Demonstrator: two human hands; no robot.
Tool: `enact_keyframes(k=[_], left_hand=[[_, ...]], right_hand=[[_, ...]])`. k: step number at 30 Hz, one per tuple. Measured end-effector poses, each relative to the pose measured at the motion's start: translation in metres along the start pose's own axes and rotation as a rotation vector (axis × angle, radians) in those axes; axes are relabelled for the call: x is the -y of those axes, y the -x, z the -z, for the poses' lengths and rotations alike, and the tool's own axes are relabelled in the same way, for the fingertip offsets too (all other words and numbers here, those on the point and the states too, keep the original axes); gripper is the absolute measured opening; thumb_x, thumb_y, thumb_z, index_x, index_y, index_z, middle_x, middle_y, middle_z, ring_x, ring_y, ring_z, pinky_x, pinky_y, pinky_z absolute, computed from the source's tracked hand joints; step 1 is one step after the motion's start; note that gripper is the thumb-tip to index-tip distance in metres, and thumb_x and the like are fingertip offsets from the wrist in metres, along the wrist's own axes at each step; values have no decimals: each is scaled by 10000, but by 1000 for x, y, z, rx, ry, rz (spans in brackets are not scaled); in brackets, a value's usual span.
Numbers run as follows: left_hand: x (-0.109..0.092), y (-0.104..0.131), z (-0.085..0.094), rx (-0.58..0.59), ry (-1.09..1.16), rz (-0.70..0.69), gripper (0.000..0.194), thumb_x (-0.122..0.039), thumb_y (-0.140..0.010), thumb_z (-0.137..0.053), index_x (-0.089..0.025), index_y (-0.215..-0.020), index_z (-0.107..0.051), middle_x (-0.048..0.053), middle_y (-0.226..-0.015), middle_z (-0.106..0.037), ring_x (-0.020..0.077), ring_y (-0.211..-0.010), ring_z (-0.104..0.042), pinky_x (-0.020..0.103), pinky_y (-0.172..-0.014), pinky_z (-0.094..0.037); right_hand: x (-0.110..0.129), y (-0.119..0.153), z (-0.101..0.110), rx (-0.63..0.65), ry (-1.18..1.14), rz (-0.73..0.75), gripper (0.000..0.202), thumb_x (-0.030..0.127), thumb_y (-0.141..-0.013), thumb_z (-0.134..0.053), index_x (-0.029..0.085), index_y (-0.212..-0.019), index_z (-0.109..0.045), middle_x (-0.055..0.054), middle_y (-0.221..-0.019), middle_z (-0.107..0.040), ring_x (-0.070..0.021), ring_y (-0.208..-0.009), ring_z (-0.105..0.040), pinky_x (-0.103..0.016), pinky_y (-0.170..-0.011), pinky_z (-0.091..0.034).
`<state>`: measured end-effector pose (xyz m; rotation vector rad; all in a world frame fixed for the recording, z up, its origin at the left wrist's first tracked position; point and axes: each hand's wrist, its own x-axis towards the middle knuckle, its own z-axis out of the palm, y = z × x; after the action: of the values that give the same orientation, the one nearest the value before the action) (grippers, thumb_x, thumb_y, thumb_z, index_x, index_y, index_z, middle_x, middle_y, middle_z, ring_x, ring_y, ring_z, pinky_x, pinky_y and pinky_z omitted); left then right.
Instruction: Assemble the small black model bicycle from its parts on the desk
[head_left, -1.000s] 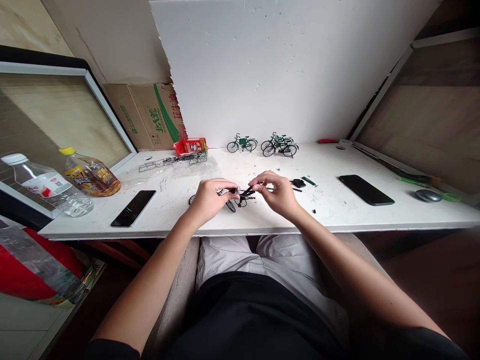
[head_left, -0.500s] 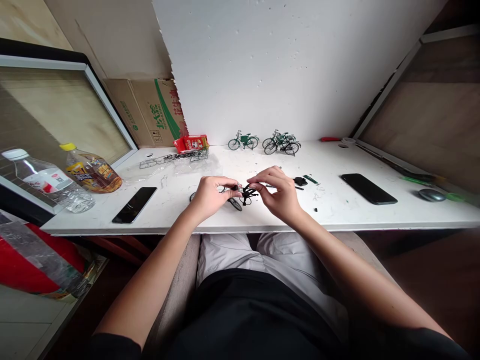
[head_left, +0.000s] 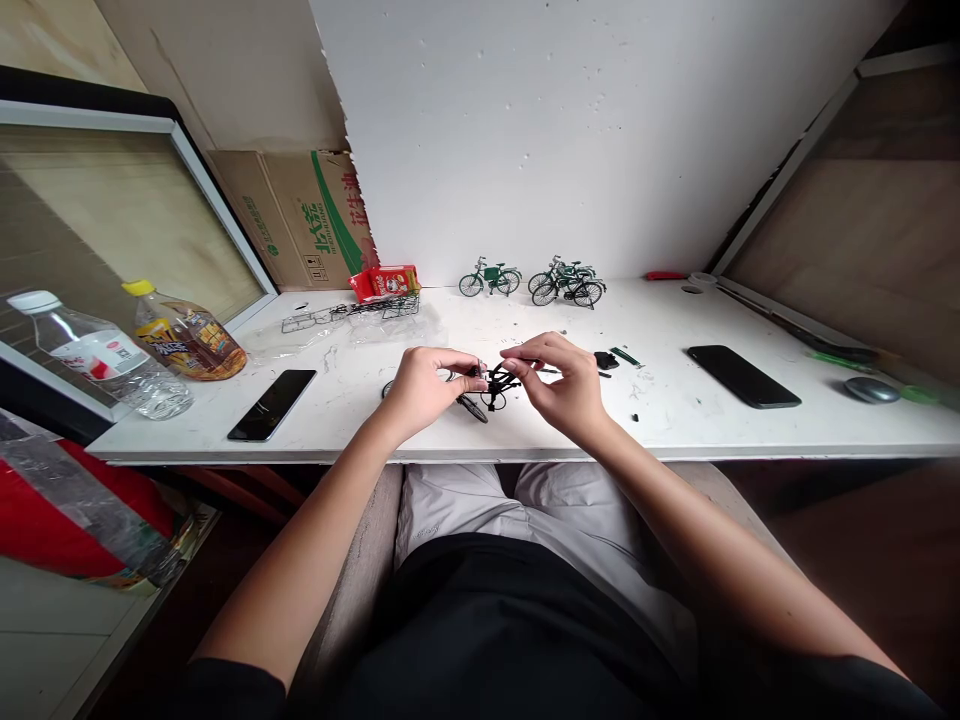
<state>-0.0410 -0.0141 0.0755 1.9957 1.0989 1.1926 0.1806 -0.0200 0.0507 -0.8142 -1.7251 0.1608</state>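
Note:
Near the front of the white table, a black model bicycle is held up between my two hands. My left hand pinches it by a dark part at thumb and fingertips; a wheel shows below these fingers, and another wheel is mostly hidden behind the hand. My right hand has its thumb and fingers closed at the bicycle's frame from the right. What exactly lies between the right fingertips is too small to tell. Small black parts and a green strip lie just beyond my right hand.
Several assembled model bicycles stand at the back. Black part frames and a red packet lie back left. One phone is at left, another at right. Two bottles lean at far left; a mouse sits far right.
My right fingertips have shifted slightly at the bicycle's frame. My left hand keeps its pinch in nearly the same spot. The whole view has moved a little.

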Motion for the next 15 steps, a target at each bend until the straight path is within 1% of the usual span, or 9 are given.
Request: enact_keyframes(k=[6, 15], left_hand=[[-3, 2, -2, -1, -20, -22, 163, -286, -780, -911, -221, -926, -882, 74, -1033, -862, 319, -1020, -800, 431, -947, -623], [3, 1, -4, -24, 23, -33, 206, -316, -770, -921, -215, -944, -874, 69, -981, -858, 291, -965, -795, 398, -924, -625]], right_hand=[[10, 0, 0, 34, 4, 92, 116, 322, -993, -766, 302, -1051, -863, -62, -918, -807, -243, -832, -726, -433, -772, -600], [14, 0, 1, 35, 7, 50, 130, 343, -1006, -752, 306, -1059, -865, -61, -933, -813, -247, -851, -737, -429, -787, -612]])
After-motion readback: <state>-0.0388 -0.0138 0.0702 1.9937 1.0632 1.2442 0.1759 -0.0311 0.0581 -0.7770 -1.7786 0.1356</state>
